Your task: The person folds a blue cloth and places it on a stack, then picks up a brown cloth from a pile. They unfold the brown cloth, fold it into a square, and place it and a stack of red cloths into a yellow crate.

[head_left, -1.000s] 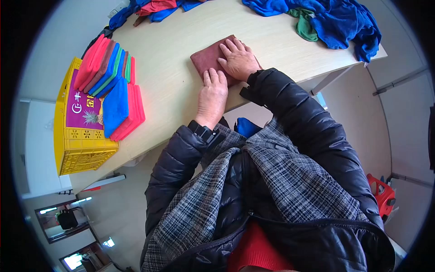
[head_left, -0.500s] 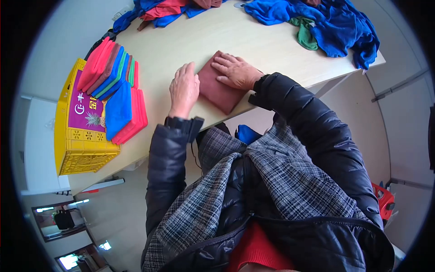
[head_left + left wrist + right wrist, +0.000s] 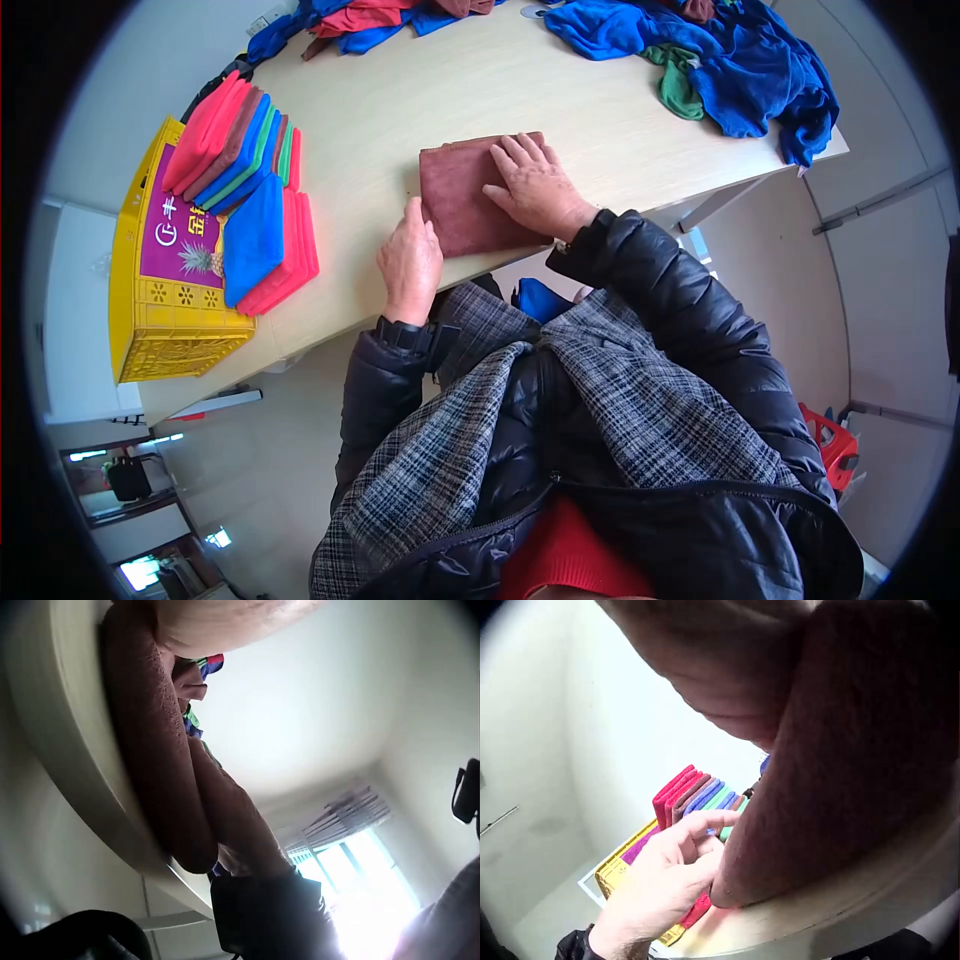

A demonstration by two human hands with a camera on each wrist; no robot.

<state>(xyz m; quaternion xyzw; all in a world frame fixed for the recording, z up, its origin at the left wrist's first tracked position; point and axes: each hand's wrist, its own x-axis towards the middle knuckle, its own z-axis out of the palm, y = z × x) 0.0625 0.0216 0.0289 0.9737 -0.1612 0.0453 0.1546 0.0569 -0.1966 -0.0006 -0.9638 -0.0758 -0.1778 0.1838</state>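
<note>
A folded brown cloth [image 3: 462, 205] lies near the table's front edge, its sides roughly square to that edge. The right hand [image 3: 543, 190] rests flat on its upper right part, fingers spread. Beside the cloth's lower left side stands the left hand [image 3: 410, 262], fingers pointing away from the body. In the right wrist view the left hand [image 3: 660, 881] has slightly bent fingers at the edge of the cloth [image 3: 840, 787]. The left wrist view shows the cloth [image 3: 150, 735] as a thick, rounded fold, with the right hand [image 3: 240, 817] on top.
Folded cloths [image 3: 235, 150] in several colours stand in a row at the left, beside more stacked ones [image 3: 290, 255] and a yellow crate [image 3: 190, 335]. Loose blue and green cloths [image 3: 745, 85] lie at the back right. Another loose heap [image 3: 370, 17] lies at the back left.
The left hand has left the cloth's top, swung out left, then come back beside its lower left side. The cloth has turned from slanted to nearly square with the table edge, the right hand staying on it.
</note>
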